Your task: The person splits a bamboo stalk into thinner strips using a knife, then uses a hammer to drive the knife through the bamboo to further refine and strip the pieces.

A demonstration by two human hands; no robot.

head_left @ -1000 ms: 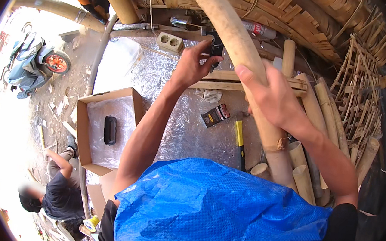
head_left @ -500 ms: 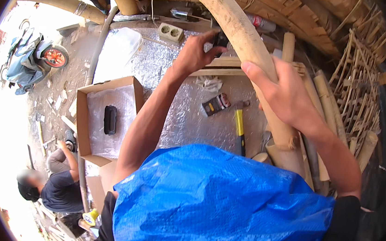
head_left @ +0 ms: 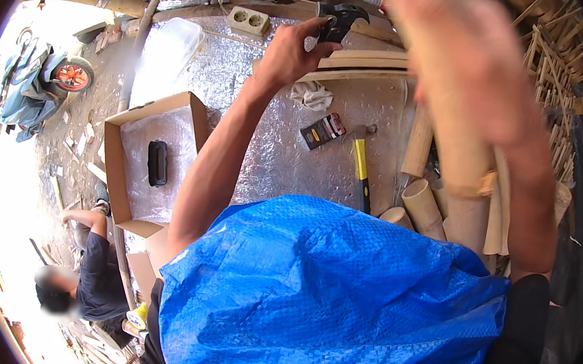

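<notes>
Open box [head_left: 132, 160] left of hammer [head_left: 360, 174], bamboo pieces [head_left: 422, 205] right, socket block [head_left: 249, 20] behind.

Hard daylight floods in from the left of the cardboard box [head_left: 140, 160], bleaching the ground there to near white and glaring off the silvery foil sheet [head_left: 274, 145]. The right hand [head_left: 471, 66] is smeared by motion blur. Fisheye bending curves the edges into a black rim.
</notes>
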